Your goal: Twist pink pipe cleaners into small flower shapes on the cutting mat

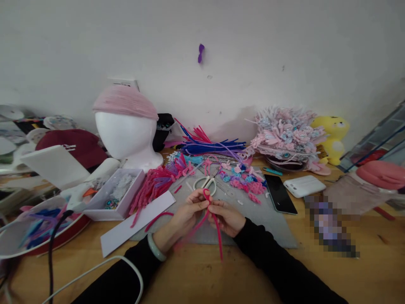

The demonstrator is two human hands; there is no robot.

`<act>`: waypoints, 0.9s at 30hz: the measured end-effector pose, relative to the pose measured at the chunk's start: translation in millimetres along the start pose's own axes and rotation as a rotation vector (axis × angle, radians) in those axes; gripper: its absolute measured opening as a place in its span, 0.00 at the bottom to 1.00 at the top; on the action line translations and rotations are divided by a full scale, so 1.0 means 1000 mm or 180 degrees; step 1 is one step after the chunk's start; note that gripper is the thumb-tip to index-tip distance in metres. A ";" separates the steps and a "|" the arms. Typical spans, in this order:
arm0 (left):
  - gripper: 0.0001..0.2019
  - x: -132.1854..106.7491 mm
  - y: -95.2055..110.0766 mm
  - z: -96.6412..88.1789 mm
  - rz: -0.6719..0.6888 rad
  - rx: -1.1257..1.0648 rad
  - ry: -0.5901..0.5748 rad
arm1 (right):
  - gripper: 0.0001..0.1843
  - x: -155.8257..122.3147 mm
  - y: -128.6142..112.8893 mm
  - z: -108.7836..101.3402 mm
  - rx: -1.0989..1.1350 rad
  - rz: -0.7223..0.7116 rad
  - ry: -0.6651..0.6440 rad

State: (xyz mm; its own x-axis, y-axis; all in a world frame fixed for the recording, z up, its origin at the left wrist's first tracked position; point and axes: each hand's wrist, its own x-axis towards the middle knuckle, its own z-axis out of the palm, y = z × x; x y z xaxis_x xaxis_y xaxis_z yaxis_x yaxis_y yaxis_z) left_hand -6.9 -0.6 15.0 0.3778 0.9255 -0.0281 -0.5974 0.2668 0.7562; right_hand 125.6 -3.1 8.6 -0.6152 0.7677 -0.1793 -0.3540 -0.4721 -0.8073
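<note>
My left hand (190, 211) and my right hand (227, 216) meet over the grey mat, both pinching a bright pink pipe cleaner (219, 238). It is bent into a small loop at the top, between my fingertips, and its two ends hang down apart. The left end is blurred. Just beyond my fingers lie scissors (200, 183) with pale handles. Another pink pipe cleaner (158, 218) rests by my left wrist. A pile of pink and purple twisted pipe cleaners (155, 185) lies to the left, and small pink and blue flower shapes (245, 179) lie to the right.
A white mannequin head (123, 135) stands at back left, near an open box of beads (120, 192) and a glue gun (79, 194). Blue pipe cleaners (215, 147) lie at the back. A phone (280, 194) and white device (304, 186) lie right. A white cable (126, 259) crosses my left sleeve.
</note>
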 end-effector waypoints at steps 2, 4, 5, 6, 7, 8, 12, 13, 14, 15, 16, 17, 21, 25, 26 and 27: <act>0.09 0.000 0.001 0.001 0.0014 0.0057 -0.0014 | 0.13 0.001 0.000 0.001 -0.0224 -0.0042 0.0248; 0.07 0.001 0.001 0.001 0.0054 0.0116 -0.0017 | 0.13 0.003 0.000 0.001 -0.0419 -0.0198 0.0538; 0.07 0.002 0.001 0.001 0.0095 0.0146 0.0009 | 0.13 0.004 0.000 0.001 -0.0518 -0.0317 0.0674; 0.08 0.003 0.000 0.001 0.0136 0.0183 0.0050 | 0.13 0.005 0.000 0.001 -0.0633 -0.0447 0.0802; 0.09 0.004 0.000 0.001 0.0170 0.0222 0.0096 | 0.13 0.006 0.000 0.001 -0.0769 -0.0571 0.0918; 0.10 0.004 -0.001 0.000 0.0195 0.0264 0.0142 | 0.13 0.006 0.000 0.000 -0.0923 -0.0674 0.1021; 0.14 0.006 -0.002 0.000 0.0225 0.0412 0.0210 | 0.12 0.005 0.000 -0.001 -0.1391 -0.0820 0.1247; 0.15 0.006 -0.001 0.000 0.0226 0.0424 0.0206 | 0.13 0.005 -0.001 -0.002 -0.1393 -0.0822 0.1257; 0.15 0.006 -0.001 0.000 0.0219 0.0422 0.0188 | 0.13 0.004 -0.001 -0.002 -0.1350 -0.0817 0.1241; 0.16 0.006 0.000 0.000 0.0204 0.0414 0.0156 | 0.13 0.004 -0.001 -0.002 -0.1279 -0.0804 0.1196; 0.16 0.006 0.001 0.000 0.0182 0.0408 0.0113 | 0.13 0.004 -0.002 -0.003 -0.1197 -0.0793 0.1128; 0.16 0.005 0.002 0.000 0.0153 0.0400 0.0064 | 0.13 0.003 -0.003 -0.003 -0.1118 -0.0787 0.1048; 0.15 0.005 0.004 0.001 0.0097 0.0407 -0.0056 | 0.13 0.002 -0.007 -0.004 -0.1058 -0.0799 0.0857; 0.14 0.005 0.004 0.002 0.0113 0.0462 0.0003 | 0.14 0.001 -0.011 -0.003 -0.1365 -0.0803 0.0905; 0.15 0.005 0.004 0.002 0.0103 0.0473 0.0015 | 0.14 0.001 -0.011 -0.003 -0.1466 -0.0792 0.0947; 0.15 0.005 0.003 0.002 0.0079 0.0485 0.0022 | 0.14 0.001 -0.011 -0.003 -0.1564 -0.0776 0.0999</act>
State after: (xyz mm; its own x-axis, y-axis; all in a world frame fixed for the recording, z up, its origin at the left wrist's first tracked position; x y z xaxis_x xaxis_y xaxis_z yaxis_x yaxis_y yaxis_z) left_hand -5.5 4.6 18.8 0.3589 0.9333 -0.0123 -0.4922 0.2004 0.8471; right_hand 130.9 3.9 15.9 -0.2954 0.9539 -0.0538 -0.0471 -0.0708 -0.9964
